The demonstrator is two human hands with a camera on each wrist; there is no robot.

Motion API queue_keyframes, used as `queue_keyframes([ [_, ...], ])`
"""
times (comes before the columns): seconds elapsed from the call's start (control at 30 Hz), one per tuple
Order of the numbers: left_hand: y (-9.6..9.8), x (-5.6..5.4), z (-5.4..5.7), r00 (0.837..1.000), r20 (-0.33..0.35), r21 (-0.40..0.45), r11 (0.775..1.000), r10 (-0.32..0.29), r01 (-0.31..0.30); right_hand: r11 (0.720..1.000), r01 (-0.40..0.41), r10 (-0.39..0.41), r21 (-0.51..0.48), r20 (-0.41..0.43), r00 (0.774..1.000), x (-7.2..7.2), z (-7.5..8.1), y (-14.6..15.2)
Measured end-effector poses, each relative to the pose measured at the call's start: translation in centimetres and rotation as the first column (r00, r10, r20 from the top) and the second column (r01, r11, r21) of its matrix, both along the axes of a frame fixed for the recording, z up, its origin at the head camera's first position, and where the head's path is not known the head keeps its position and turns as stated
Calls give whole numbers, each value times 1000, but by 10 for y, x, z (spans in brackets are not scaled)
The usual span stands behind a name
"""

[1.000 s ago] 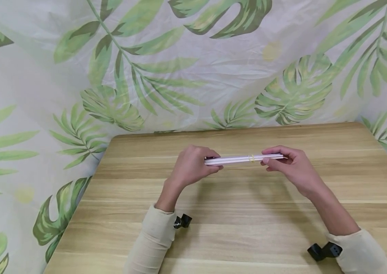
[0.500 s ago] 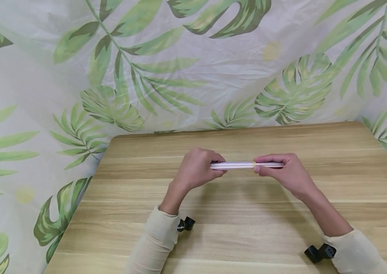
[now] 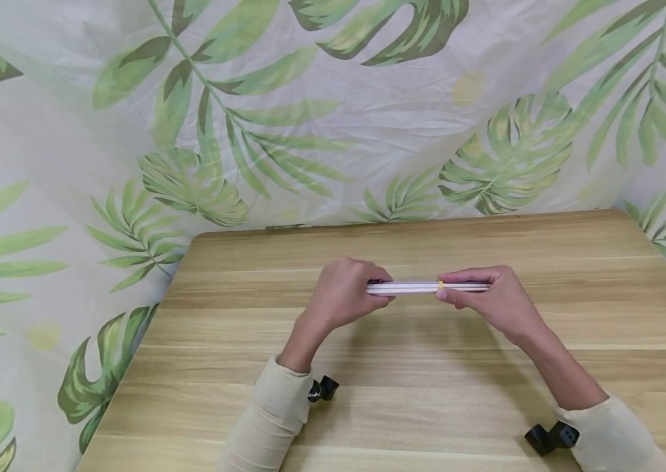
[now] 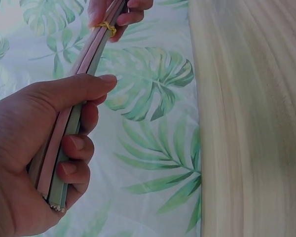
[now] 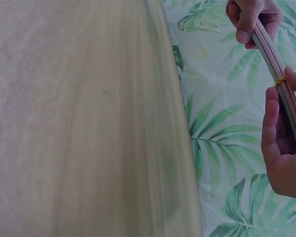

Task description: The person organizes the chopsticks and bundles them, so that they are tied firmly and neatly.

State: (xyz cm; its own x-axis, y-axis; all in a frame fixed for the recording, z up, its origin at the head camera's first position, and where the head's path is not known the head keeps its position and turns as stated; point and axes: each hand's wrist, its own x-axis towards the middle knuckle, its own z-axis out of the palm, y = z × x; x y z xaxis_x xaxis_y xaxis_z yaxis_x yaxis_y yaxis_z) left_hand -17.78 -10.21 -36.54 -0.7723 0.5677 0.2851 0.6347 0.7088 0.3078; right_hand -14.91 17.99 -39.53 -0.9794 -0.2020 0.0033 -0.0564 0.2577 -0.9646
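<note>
A long, slim bundle of pink, green and brownish strips (image 4: 86, 61) is held level above the table, pale-edged in the head view. My left hand (image 3: 341, 292) grips its left end, thumb on one side and curled fingers on the other. At the right part, my right hand (image 3: 504, 305) pinches the bundle between thumb and fingers. A yellow rubber band (image 4: 107, 28) wraps round the bundle, right at the right hand's fingertips. In the right wrist view the bundle (image 5: 266, 47) looks slightly bowed between the two hands. Its far right end is hidden by the right hand.
Below the hands lies a wood-grain table (image 3: 404, 406). Behind its far edge hangs a pale cloth (image 3: 392, 131) printed with green leaves. Black wrist cameras (image 3: 551, 438) sit at both beige sleeve cuffs.
The right hand's fingertips have come up to the yellow band, which earlier stood left of them. Both hands and the bundle have shifted a little nearer, and the bundle now lies more level.
</note>
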Motion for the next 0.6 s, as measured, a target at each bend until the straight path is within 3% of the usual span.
queue_keyframes([
  [0.2,-3,-2,1,1000,25,58,998,17,-18,996,-16,24,86,-87,996,2,8,7],
  [0.4,-4,-3,1,999,41,62,998,24,-26,986,37,-2,164,-212,977,5,12,13],
  [0.5,-5,-2,1,999,34,46,998,32,-34,975,74,-9,211,-295,955,6,12,13],
  [0.6,-5,-2,1,999,32,35,999,37,-38,957,111,6,267,-402,916,6,11,10],
])
